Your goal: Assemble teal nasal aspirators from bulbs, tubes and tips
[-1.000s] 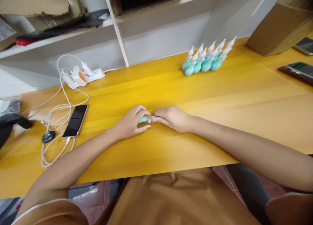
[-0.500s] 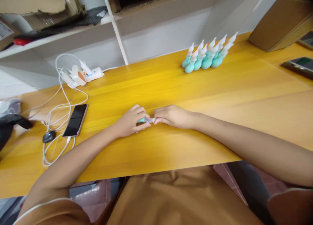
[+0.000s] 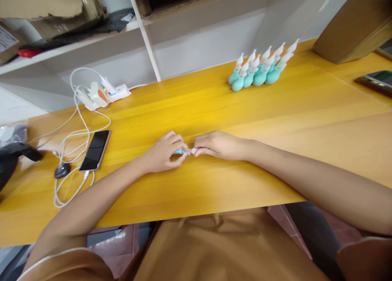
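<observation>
My left hand (image 3: 168, 152) is curled around a teal bulb syringe (image 3: 178, 151), most of it hidden in the palm. A clear, pale neck piece (image 3: 185, 151) sticks out of it toward the right. At its end, my right hand (image 3: 216, 145) pinches a small whitish tip (image 3: 194, 151) between thumb and fingers; the rest of that tip is covered. Whether the tip and the neck piece touch, I cannot tell. Both hands are low over the yellow wooden table (image 3: 171, 195), near its front edge.
Several teal bulb syringes (image 3: 260, 75) with white nozzles stand upright at the back. On the left lie a phone (image 3: 95, 150), white cables, a black mouse-like object (image 3: 62, 170) and a power strip (image 3: 121, 92). A cardboard box (image 3: 346, 32) and another phone (image 3: 376, 82) are at the right.
The left thumb has drawn back a little, baring more of the clear neck piece. Both hands stay in nearly the same place, and the view has shifted very slightly.
</observation>
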Demonstrator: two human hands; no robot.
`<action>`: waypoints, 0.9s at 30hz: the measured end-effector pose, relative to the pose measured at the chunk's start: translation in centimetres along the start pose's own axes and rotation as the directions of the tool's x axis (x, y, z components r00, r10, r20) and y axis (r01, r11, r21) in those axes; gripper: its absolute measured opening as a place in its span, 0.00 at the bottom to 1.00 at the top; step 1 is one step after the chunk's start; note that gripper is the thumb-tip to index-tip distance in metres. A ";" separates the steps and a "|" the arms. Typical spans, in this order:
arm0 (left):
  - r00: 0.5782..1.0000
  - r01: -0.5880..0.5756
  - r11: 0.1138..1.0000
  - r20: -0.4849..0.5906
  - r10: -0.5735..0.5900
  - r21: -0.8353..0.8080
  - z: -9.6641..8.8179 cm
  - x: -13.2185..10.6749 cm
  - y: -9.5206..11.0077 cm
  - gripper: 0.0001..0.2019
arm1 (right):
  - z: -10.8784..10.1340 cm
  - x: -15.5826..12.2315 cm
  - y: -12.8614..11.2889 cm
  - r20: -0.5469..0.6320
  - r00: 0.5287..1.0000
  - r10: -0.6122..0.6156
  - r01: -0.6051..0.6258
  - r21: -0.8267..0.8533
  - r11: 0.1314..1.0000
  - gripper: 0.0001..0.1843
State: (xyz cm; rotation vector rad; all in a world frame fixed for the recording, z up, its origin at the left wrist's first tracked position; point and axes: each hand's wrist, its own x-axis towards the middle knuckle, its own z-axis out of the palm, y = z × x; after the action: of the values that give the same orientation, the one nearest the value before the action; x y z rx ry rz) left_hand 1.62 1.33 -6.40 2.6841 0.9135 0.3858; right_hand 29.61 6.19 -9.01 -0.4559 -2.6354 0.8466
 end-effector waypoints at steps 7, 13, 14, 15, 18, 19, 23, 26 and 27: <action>0.999 -0.019 1.000 -0.042 0.019 -0.003 0.2 -0.1 0.0 0.10 | 0.0 0.0 0.0 0.012 1.000 -0.012 0.012 -0.029 1.000 0.31; 0.999 0.027 1.000 -0.026 -0.027 0.000 0.3 -0.1 -0.1 0.13 | 0.2 0.1 -0.2 0.010 1.000 -0.003 0.004 -0.073 0.997 0.32; 0.999 0.029 1.000 -0.020 -0.029 0.002 0.3 -0.1 -0.2 0.14 | 0.2 0.1 -0.2 0.009 1.000 -0.003 0.004 -0.078 0.997 0.32; 1.000 0.023 1.000 -0.016 -0.023 0.004 0.3 0.0 -0.3 0.14 | 0.1 0.1 -0.3 0.009 1.000 -0.003 0.004 -0.080 0.997 0.32; 0.999 -0.024 1.000 -0.029 0.024 -0.001 0.4 0.0 -0.5 0.10 | 0.1 0.0 -0.3 0.014 1.000 -0.003 0.004 -0.073 0.997 0.33; 0.999 -0.038 0.999 -0.036 0.038 0.002 0.4 0.0 -0.5 0.09 | 0.1 0.0 -0.3 0.016 1.000 -0.001 0.002 -0.073 0.997 0.33; 0.998 -0.052 0.999 -0.038 0.053 0.013 0.4 0.0 -0.3 0.07 | 0.1 0.0 -0.2 0.016 1.000 -0.002 0.004 -0.089 0.996 0.33; 0.998 -0.034 0.999 -0.044 0.034 -0.001 0.3 0.0 -0.2 0.06 | 0.2 0.0 -0.2 0.013 1.000 -0.011 0.012 -0.099 0.995 0.33; 0.998 -0.025 1.000 -0.049 0.025 -0.014 0.3 0.0 -0.2 0.07 | 0.2 0.0 -0.1 0.012 1.000 -0.013 0.015 -0.101 0.995 0.32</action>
State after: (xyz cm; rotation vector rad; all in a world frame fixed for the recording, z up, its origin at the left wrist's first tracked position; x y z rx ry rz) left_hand 1.56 1.43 -6.72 2.6859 0.8877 0.4635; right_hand 29.55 5.98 -9.09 -0.4591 -2.6979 0.7154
